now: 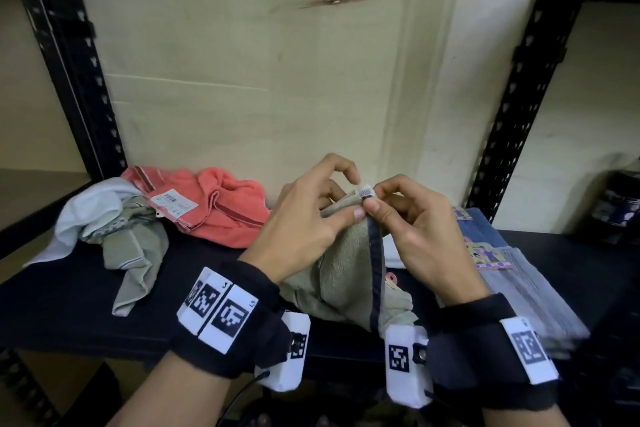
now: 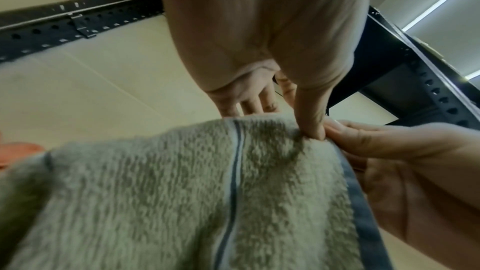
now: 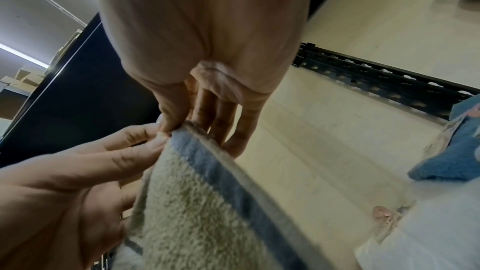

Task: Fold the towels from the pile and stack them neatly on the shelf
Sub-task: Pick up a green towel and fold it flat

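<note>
The left hand (image 1: 304, 218) and the right hand (image 1: 415, 218) are meeting at the top corner of a grey-green towel (image 1: 343, 274), each pinching it between thumb and forefinger, the two thumb tips lying just beside each other. The remaining fingers of both hands are curling loosely behind the cloth. A small white tag (image 1: 365, 191) is sticking up from the pinched corner between the fingertips.

The towel is hanging down from that corner toward the person, its long axis running from the hands toward the wrists, with a dark blue hem (image 1: 375, 274) running along its right edge and its lower part bunching on the black shelf (image 1: 69, 308).

The left wrist view is showing the towel (image 2: 168, 202) broadside, with a thin blue stripe (image 2: 235, 171) running parallel to the hem; the head view is not showing this stripe. The right wrist view is looking along the hem (image 3: 221, 171) edge-on, and is showing the right hand's fingers (image 3: 223, 118) lying straight behind the cloth.

Further left on the shelf, a pile is lying loose: a coral towel (image 1: 221, 208) with a paper label (image 1: 171, 201), a white cloth (image 1: 86, 215) and another grey-green towel (image 1: 135, 253). To the right, folded blue and grey towels (image 1: 526, 288) are lying flat.
</note>
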